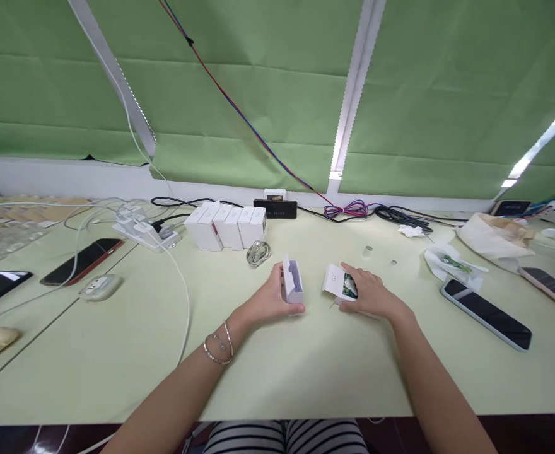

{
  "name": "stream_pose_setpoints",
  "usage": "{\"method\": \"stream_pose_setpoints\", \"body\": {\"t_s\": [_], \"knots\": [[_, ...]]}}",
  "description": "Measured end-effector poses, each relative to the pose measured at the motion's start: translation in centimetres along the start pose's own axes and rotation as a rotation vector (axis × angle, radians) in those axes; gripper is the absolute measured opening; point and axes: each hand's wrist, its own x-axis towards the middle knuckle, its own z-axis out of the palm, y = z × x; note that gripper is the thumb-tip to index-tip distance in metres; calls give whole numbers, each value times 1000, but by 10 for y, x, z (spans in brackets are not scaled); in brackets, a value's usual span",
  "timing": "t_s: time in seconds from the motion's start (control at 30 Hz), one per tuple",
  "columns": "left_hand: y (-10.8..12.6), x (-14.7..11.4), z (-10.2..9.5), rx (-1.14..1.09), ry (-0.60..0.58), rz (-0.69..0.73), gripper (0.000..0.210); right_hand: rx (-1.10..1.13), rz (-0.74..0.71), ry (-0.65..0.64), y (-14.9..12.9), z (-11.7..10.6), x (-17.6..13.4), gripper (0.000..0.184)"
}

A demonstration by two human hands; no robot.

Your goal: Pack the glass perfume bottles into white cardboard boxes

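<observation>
My left hand [276,296] is closed round a small white carton [294,281], its open, hollow side showing and a flap raised. In my right hand [368,292] is another white carton [335,280] with a flower picture on it and a flap sticking out to the left. The two cartons are apart, held just above or on the table; I cannot tell which. A clear glass bottle-like piece [258,253] lies beyond my left hand. Past my right hand are a small clear cap-like piece [367,251] and a smaller one [393,262].
Several white boxes [225,226] stand in a row at the back, beside a phone showing a timer [282,209]. A power strip [145,230] and white cables lie left. Phones [486,314] and a cloth bag [495,243] are right. Coiled cables [403,217] run along the wall.
</observation>
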Motion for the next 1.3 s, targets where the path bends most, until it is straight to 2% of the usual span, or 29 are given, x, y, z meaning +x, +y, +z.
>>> {"method": "stream_pose_setpoints", "body": {"t_s": [0.07, 0.17, 0.3, 0.4, 0.63, 0.8, 0.87, 1.0, 1.1, 1.17, 1.2, 1.23, 1.3], "knots": [[-1, 1, 5, -40, -23, -7, 87, 109, -31, 47, -5, -2, 1, 90], [-2, 1, 6, -208, -55, 55, 82, 334, -163, 96, -14, -2, 4, 97], [4, -1, -4, -494, -97, 272, 75, 459, -287, -2, -25, 4, 5, 97], [9, -3, -6, -573, -94, 365, 72, 484, -371, -49, -34, 9, 4, 93], [6, -5, -1, -596, -44, 385, 63, 524, -447, -61, -46, 18, 2, 94], [12, -11, 2, -420, 26, 393, 75, 507, -455, 2, -50, 26, 3, 96], [13, -13, 4, -367, 32, 353, 75, 509, -451, 23, -52, 29, 3, 96], [14, -15, 6, -345, -88, 226, 58, 506, -434, 37, -56, 34, 1, 94], [15, -14, 10, -373, -222, 202, 49, 538, -441, 64, -59, 36, 0, 91], [14, -12, 14, -390, -318, 225, 60, 573, -444, 74, -61, 37, 0, 90], [13, -10, 15, -388, -315, 251, 74, 599, -446, 75, -61, 36, 0, 89], [11, -9, 16, -377, -256, 291, 92, 636, -451, 73, -61, 36, 0, 89], [9, -7, 15, -338, -6, 408, 119, 722, -467, 53, -62, 35, 0, 88]]}}
